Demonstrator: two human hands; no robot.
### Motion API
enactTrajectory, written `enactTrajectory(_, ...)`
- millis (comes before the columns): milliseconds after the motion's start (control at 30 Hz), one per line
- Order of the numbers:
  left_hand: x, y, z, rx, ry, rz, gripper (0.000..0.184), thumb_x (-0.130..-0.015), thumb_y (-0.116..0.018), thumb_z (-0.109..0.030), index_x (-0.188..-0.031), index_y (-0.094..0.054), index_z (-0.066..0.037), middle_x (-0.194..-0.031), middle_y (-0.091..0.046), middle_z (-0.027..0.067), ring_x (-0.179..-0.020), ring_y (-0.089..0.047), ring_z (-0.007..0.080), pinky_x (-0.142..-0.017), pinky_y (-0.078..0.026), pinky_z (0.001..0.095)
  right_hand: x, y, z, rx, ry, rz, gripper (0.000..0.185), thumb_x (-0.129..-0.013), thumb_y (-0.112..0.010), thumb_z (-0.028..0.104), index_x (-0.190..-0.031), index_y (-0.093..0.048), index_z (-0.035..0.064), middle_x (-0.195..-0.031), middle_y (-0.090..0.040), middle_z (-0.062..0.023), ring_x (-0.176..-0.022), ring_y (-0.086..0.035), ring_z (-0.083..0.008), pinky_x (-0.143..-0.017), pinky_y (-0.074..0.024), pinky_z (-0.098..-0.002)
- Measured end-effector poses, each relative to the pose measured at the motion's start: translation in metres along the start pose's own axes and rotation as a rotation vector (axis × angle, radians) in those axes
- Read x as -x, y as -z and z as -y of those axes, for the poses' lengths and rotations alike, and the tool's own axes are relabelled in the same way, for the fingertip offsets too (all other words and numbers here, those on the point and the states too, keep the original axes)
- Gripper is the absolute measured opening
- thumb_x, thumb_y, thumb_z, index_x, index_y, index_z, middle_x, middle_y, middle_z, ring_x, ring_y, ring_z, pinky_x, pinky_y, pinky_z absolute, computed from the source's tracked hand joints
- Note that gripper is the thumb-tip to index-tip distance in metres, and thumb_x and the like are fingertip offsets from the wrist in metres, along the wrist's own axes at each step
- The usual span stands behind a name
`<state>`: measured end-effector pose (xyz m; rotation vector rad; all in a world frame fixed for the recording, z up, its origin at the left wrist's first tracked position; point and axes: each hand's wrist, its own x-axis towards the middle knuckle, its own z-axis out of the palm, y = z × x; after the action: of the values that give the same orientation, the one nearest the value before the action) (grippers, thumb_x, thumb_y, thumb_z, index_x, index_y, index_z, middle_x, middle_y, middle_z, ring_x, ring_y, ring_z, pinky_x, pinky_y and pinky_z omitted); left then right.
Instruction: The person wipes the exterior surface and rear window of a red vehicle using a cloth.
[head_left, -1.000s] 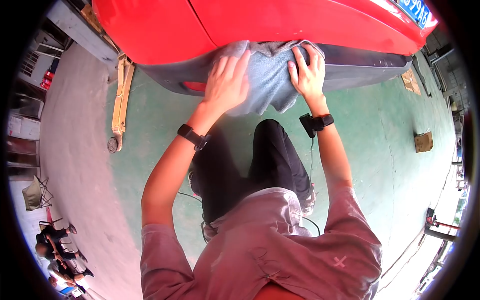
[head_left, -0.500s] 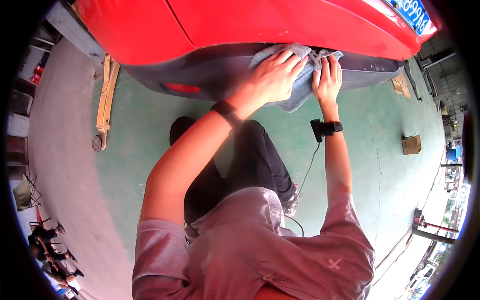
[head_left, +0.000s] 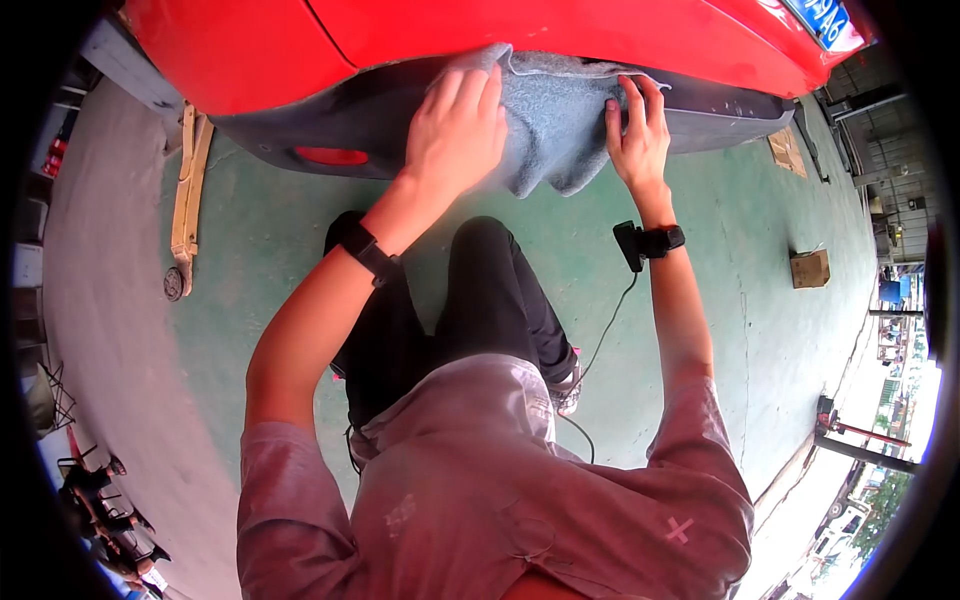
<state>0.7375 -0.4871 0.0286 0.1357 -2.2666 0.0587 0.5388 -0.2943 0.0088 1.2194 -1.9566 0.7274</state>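
Observation:
A grey-blue cloth (head_left: pixel 555 115) is spread over the dark lower bumper (head_left: pixel 350 112) of a red car (head_left: pixel 450 28). My left hand (head_left: pixel 457 130) lies at the cloth's left part, its fingers closed on the upper edge. At the cloth's right edge is my right hand (head_left: pixel 640 135), with its fingertips on the fabric and the thumb a little apart from the fingers. The cloth hangs in folds between the two hands, below the bumper's lower edge. A black band with a device sits on each wrist.
A yellow metal arm with a wheel (head_left: pixel 187 205) stands on the floor at the left. A cardboard box (head_left: pixel 810 268) and a flat cardboard piece (head_left: pixel 787 152) lie at the right. A cable (head_left: pixel 607 330) runs from my right wrist. Seated people (head_left: pixel 105 510) are at the lower left.
My left hand went right toward my right hand, bunching the cloth, then came back left, and the cloth is spread wide again. The view has shifted to the right along the car.

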Motion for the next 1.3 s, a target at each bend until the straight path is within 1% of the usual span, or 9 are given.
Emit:
enactTrajectory(133,0.007,0.015,0.01,-0.101,0.111,0.009,0.047,-0.087,-0.064,-0.02,-0.127,-0.059,0.005,-0.105,-0.056,0.0152,-0.103,-0.056,0.0332,-0.088,-0.053,0.0409,-0.004,-0.007,0.019,0.027,0.211,-0.052,0.042,-0.083,-0.066,0.003,-0.124,-0.064,0.0105,-0.127,-0.056,-0.0153,-0.118,-0.056,-0.037,-0.099,-0.0471,-0.0497)
enactTrajectory(333,0.003,0.016,0.009,-0.208,0.011,-0.001,0.051,-0.083,-0.066,-0.014,-0.134,-0.062,-0.015,-0.121,-0.056,0.0126,-0.104,-0.056,0.0326,-0.086,-0.049,0.0477,-0.008,-0.019,0.044,-0.002,0.28,-0.025,0.059,-0.075,-0.06,-0.004,-0.131,-0.063,0.0129,-0.135,-0.055,-0.0145,-0.125,-0.053,-0.0375,-0.103,-0.0458,-0.0482)
enactTrajectory(533,0.006,-0.001,0.034,-0.009,-0.193,0.022,0.05,-0.083,-0.063,-0.007,-0.133,-0.063,-0.013,-0.132,-0.055,0.0076,-0.102,-0.058,0.0272,-0.091,-0.049,0.0435,-0.011,-0.022,0.041,-0.181,0.163,-0.135,0.051,-0.077,-0.055,-0.008,-0.127,-0.057,-0.0025,-0.133,-0.054,-0.0225,-0.124,-0.054,-0.044,-0.102,-0.0469,-0.0501)
enactTrajectory(667,0.017,0.005,0.031,-0.075,-0.099,0.055,0.05,-0.083,-0.064,-0.011,-0.133,-0.06,-0.007,-0.133,-0.055,0.0091,-0.105,-0.056,0.0273,-0.092,-0.05,0.0418,0.002,-0.02,0.044,-0.14,0.031,-0.084,0.043,-0.081,-0.06,-0.005,-0.124,-0.056,-0.0053,-0.127,-0.055,-0.0236,-0.117,-0.056,-0.0436,-0.099,-0.0477,-0.0502)
enactTrajectory(867,0.026,0.007,0.032,-0.027,-0.096,-0.005,0.047,-0.079,-0.064,-0.009,-0.126,-0.064,-0.007,-0.127,-0.057,0.0081,-0.105,-0.058,0.0262,-0.09,-0.05,0.0401,0.007,-0.022,0.055,0.016,0.16,-0.077,0.041,-0.087,-0.067,0.012,-0.128,-0.065,0.0073,-0.131,-0.055,-0.0192,-0.12,-0.053,-0.0402,-0.1,-0.045,-0.0504)
enactTrajectory(933,0.019,0.01,0.03,0.03,-0.137,0.049,0.053,-0.082,-0.064,-0.011,-0.135,-0.059,-0.008,-0.139,-0.053,0.0088,-0.116,-0.056,0.0282,-0.089,-0.052,0.0408,-0.002,-0.021,0.058,0.033,0.201,-0.096,0.043,-0.087,-0.067,0.013,-0.13,-0.064,0.0075,-0.134,-0.055,-0.018,-0.122,-0.052,-0.0393,-0.101,-0.0443,-0.0492)
enactTrajectory(1067,0.007,0.014,0.02,0.149,-0.028,0.415,0.062,-0.084,-0.063,-0.011,-0.144,-0.052,-0.008,-0.158,-0.04,0.0089,-0.128,-0.056,0.03,-0.081,-0.057,0.0395,-0.001,-0.032,0.067,0.052,0.248,-0.032,0.051,-0.087,-0.066,0.016,-0.138,-0.06,0.0114,-0.147,-0.053,-0.0101,-0.129,-0.049,-0.0366,-0.109,-0.0354,-0.0554)
enactTrajectory(1233,0.034,-0.001,0.021,0.139,-0.093,0.322,0.069,-0.077,-0.064,-0.005,-0.145,-0.05,-0.006,-0.161,-0.036,0.0079,-0.125,-0.06,0.0284,-0.079,-0.059,0.0389,0.03,-0.04,0.079,-0.017,0.165,-0.002,0.053,-0.087,-0.067,0.014,-0.139,-0.059,0.0119,-0.153,-0.048,-0.0088,-0.146,-0.035,-0.0417,-0.12,-0.0191,-0.0632)
enactTrajectory(1300,0.046,-0.003,0.029,0.094,-0.156,0.292,0.069,-0.076,-0.064,-0.005,-0.144,-0.052,-0.007,-0.159,-0.04,0.0079,-0.127,-0.058,0.0285,-0.082,-0.059,0.0386,0.038,-0.038,0.081,0.048,0.184,0.046,0.049,-0.086,-0.069,0.018,-0.134,-0.062,0.0106,-0.141,-0.054,-0.0115,-0.132,-0.047,-0.04,-0.111,-0.0312,-0.0587)
